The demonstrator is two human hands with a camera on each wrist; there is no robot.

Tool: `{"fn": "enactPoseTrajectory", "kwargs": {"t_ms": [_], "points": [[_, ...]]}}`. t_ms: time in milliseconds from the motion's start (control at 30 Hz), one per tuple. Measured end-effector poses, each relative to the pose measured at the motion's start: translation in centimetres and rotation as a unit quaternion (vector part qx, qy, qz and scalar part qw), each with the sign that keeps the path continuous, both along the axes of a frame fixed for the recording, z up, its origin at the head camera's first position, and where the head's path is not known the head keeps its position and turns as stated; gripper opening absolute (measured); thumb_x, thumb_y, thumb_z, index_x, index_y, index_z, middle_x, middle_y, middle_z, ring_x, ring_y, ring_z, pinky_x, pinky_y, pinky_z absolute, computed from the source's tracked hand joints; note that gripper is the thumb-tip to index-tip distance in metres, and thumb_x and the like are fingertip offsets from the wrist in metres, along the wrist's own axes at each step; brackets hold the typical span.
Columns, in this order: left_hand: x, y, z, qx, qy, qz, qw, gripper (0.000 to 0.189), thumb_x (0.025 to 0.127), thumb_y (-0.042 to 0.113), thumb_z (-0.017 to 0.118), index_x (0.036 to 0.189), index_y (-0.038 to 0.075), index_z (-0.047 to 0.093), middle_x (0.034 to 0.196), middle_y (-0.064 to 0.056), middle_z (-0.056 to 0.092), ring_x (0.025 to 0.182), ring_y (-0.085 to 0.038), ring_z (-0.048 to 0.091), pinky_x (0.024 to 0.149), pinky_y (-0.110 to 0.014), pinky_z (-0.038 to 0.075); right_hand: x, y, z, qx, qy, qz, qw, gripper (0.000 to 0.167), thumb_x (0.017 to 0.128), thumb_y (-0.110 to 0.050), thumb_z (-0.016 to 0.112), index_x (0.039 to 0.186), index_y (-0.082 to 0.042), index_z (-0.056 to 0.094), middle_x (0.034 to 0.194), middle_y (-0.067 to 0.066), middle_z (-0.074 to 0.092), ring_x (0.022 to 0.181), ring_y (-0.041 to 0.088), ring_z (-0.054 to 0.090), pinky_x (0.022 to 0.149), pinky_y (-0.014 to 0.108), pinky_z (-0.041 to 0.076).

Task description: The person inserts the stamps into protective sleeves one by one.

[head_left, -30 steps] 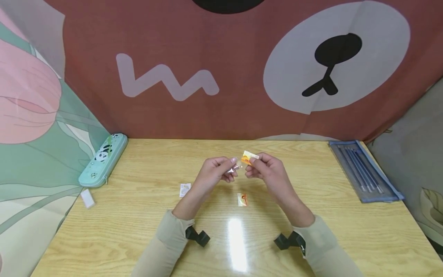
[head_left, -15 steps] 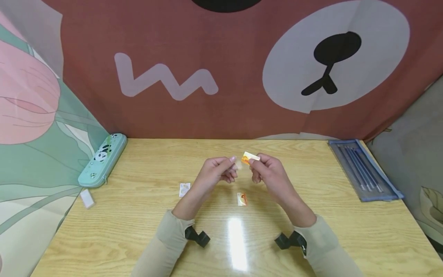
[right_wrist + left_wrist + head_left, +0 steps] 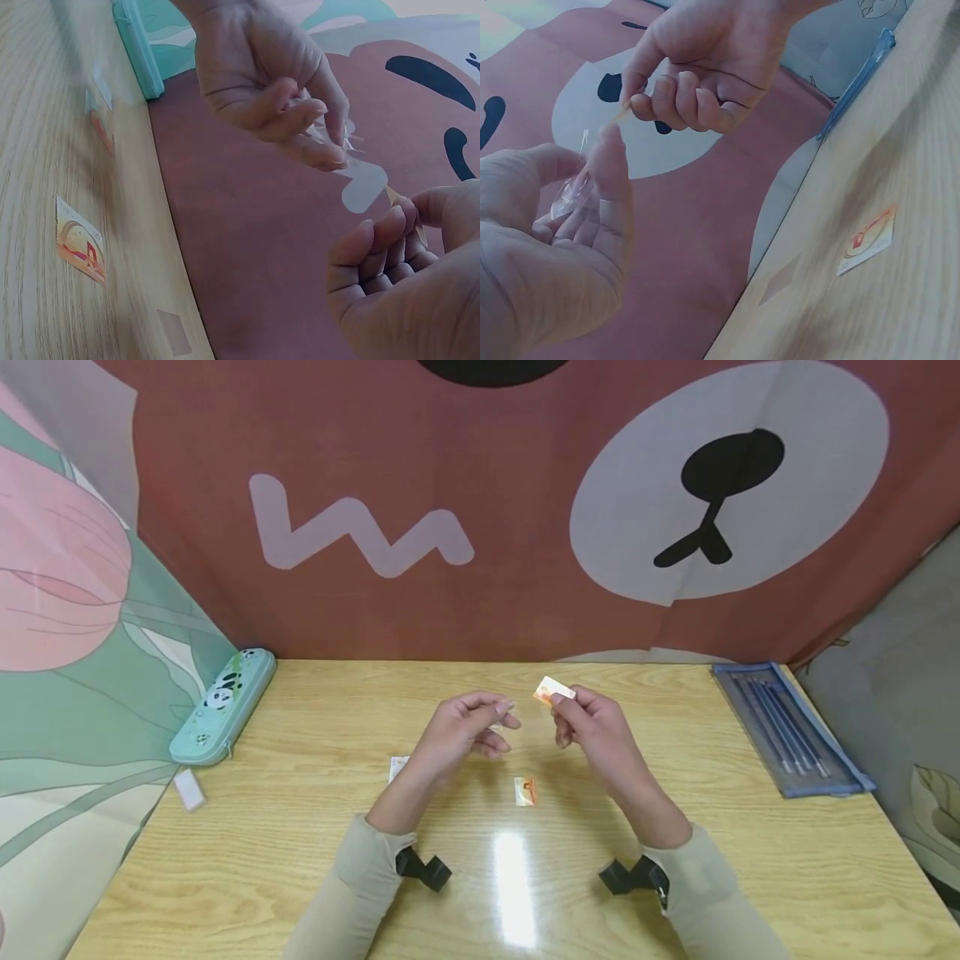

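Note:
My right hand [image 3: 596, 722] pinches a small orange-and-white stamp [image 3: 551, 687] between thumb and forefinger, above the table. Seen from the right wrist, that stamp shows nearly edge-on. Across from it, my left hand [image 3: 461, 731] holds a crumpled piece of clear plastic film [image 3: 566, 199] between thumb and fingers. The two hands are apart. A second orange stamp [image 3: 526, 792] with toothed edges lies on the table below and between them. Beside the left forearm lies a paler stamp [image 3: 398, 766], partly hidden by that arm.
At the table's left edge lie a mint panda pencil case [image 3: 225, 706] and a small white block [image 3: 189, 789]. A blue-edged see-through pouch [image 3: 791, 731] with several pencil-like sticks lies on the right. A printed cloth [image 3: 420, 610] hangs behind the wooden table [image 3: 315, 860].
The hands have drawn apart. My right hand has moved slightly up and right with the stamp, away from the plastic film, and my left hand has shifted a little left, its fingers spreading.

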State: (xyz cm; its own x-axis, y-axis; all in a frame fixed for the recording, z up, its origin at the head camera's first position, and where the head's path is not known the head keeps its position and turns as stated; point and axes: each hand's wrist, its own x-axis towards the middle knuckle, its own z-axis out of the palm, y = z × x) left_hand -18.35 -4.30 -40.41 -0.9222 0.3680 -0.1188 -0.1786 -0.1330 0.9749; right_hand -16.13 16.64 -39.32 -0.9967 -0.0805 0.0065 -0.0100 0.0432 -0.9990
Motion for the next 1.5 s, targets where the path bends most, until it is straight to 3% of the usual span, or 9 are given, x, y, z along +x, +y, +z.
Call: {"fn": "enactPoseTrajectory", "kwargs": {"t_ms": [200,367,600,700,867,1100,1300,1500], "points": [[-0.06,0.07,0.21,-0.002,0.007,0.001,1.0,0.028,0.1,0.017,0.064,0.121,-0.002,0.066,0.087,0.002,0.07,0.059,-0.008,0.063,0.05,-0.018,0.048,-0.09,-0.01,0.1,-0.009,-0.009,0.007,0.9999,0.031,0.104,-0.023,0.057,0.081,-0.002,0.054,0.065,-0.004,0.05,0.061,0.011,0.05,0.062,0.025,0.051],[-0.06,0.23,0.11,0.004,0.002,0.01,0.9999,0.023,0.097,0.011,0.067,0.117,0.002,0.068,0.082,0.002,0.072,0.058,-0.007,0.061,0.05,-0.017,0.045,-0.04,-0.19,0.02,0.015,-0.01,0.02,0.9996,0.033,0.103,-0.025,0.06,0.076,-0.006,0.054,0.065,-0.004,0.051,0.062,0.012,0.052,0.066,0.026,0.051],[-0.02,0.13,0.07,0.004,-0.019,0.031,0.9993,0.021,0.1,0.006,0.056,0.116,0.0,0.07,0.1,0.001,0.072,0.07,-0.008,0.062,0.048,-0.018,0.041,-0.06,-0.2,-0.02,0.028,-0.007,0.014,0.9995,0.036,0.103,-0.027,0.061,0.075,-0.005,0.052,0.068,-0.001,0.051,0.064,0.013,0.053,0.065,0.026,0.051],[-0.07,0.09,0.15,0.019,-0.03,0.041,0.9985,0.021,0.099,0.002,0.056,0.116,-0.001,0.068,0.102,0.002,0.07,0.074,-0.008,0.061,0.051,-0.017,0.043,-0.12,-0.19,-0.03,0.032,-0.006,0.014,0.9994,0.037,0.103,-0.027,0.061,0.075,-0.004,0.052,0.068,-0.001,0.051,0.063,0.013,0.052,0.064,0.026,0.051],[-0.27,0.2,0.08,0.037,-0.029,0.053,0.9975,0.022,0.095,0.0,0.066,0.116,-0.001,0.066,0.092,0.003,0.071,0.075,-0.009,0.064,0.057,-0.018,0.049,-0.18,-0.17,-0.11,0.041,-0.008,0.011,0.9991,0.037,0.103,-0.027,0.061,0.074,-0.005,0.052,0.068,-0.001,0.052,0.063,0.013,0.052,0.064,0.026,0.051],[-0.36,0.09,-0.06,0.052,-0.038,0.106,0.9923,0.021,0.096,0.008,0.069,0.113,-0.003,0.068,0.085,0.003,0.069,0.07,-0.007,0.065,0.054,-0.017,0.054,-0.16,-0.14,-0.2,0.045,-0.011,0.016,0.9988,0.036,0.103,-0.027,0.061,0.075,-0.004,0.053,0.068,-0.001,0.052,0.063,0.012,0.053,0.065,0.026,0.052],[-0.31,-0.11,-0.04,0.082,-0.036,0.07,0.9935,0.009,0.104,0.018,0.06,0.109,0.012,0.062,0.084,0.003,0.072,0.061,-0.008,0.07,0.05,-0.02,0.055,-0.18,-0.18,-0.19,0.051,-0.009,0.02,0.9984,0.036,0.103,-0.027,0.061,0.077,-0.004,0.053,0.069,-0.001,0.052,0.063,0.012,0.053,0.066,0.026,0.052],[-0.18,-0.14,0.06,0.082,-0.042,0.039,0.995,0.012,0.102,0.012,0.06,0.114,0.01,0.059,0.09,-0.001,0.076,0.059,-0.008,0.07,0.049,-0.018,0.053,-0.2,-0.16,-0.28,0.051,-0.009,0.024,0.9984,0.037,0.103,-0.027,0.06,0.076,-0.003,0.052,0.07,0.0,0.052,0.065,0.013,0.052,0.064,0.026,0.051]]}}
